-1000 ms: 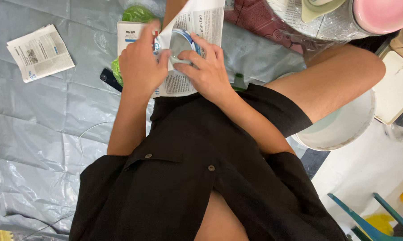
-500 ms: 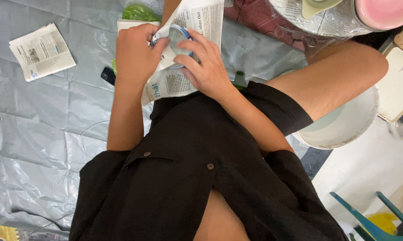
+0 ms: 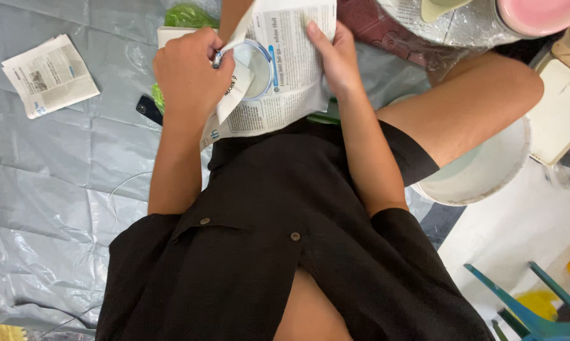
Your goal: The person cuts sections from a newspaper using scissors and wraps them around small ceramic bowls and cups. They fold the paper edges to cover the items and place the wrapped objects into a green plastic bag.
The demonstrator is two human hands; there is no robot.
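Near the top centre, our left hand (image 3: 193, 72) pinches a newspaper (image 3: 278, 76) flap over a round blue-rimmed bowl (image 3: 256, 66). Our right hand (image 3: 335, 60) grips the sheet's far edge. We judge that the thin paper could tear if pulled too tight, or the half-wrapped bowl could slip out.

Head view, single camera: worn on the person's head, facing steeply down the front of the body, close enough that the black shirt (image 3: 285, 265) fills the lower half of the frame. Landmark: sheet of newspaper (image 3: 285, 69), top centre, farthest from the lens. Left of it, grey plastic floor sheet (image 3: 51, 189); right of it, a bare knee (image 3: 481, 101); below and right of it, a white basin (image 3: 487, 177). No second view; nothing shared.
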